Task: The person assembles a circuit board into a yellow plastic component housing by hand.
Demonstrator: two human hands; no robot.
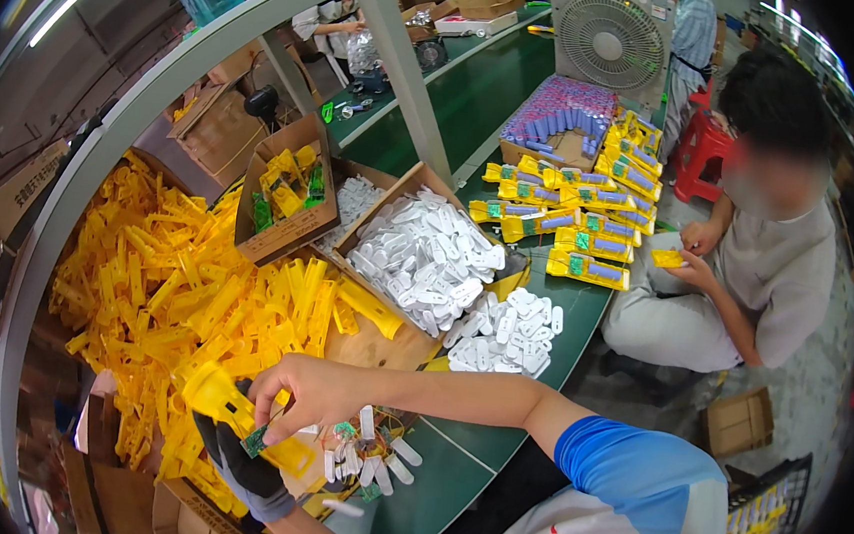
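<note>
My left hand [248,479], in a dark grey glove, holds a yellow plastic housing [219,394] with its wide end tilted up. My right hand [312,395] is bare and reaches across from the right. Its thumb and fingers pinch a small green circuit board [253,441] at the housing. Just to the right of my hands lies a loose cluster of white plastic pieces [383,472] and small green boards with thin wires. A big heap of yellow housings [160,286] rises behind and to the left of my left hand.
A cardboard box of white oval pieces [423,252] stands ahead, with a pile of them [509,334] beside it. Farther back are yellow assemblies [592,210], a tray of purple cylindrical cells [559,117] and a fan [610,41]. A co-worker [761,233] sits at the right holding a yellow piece.
</note>
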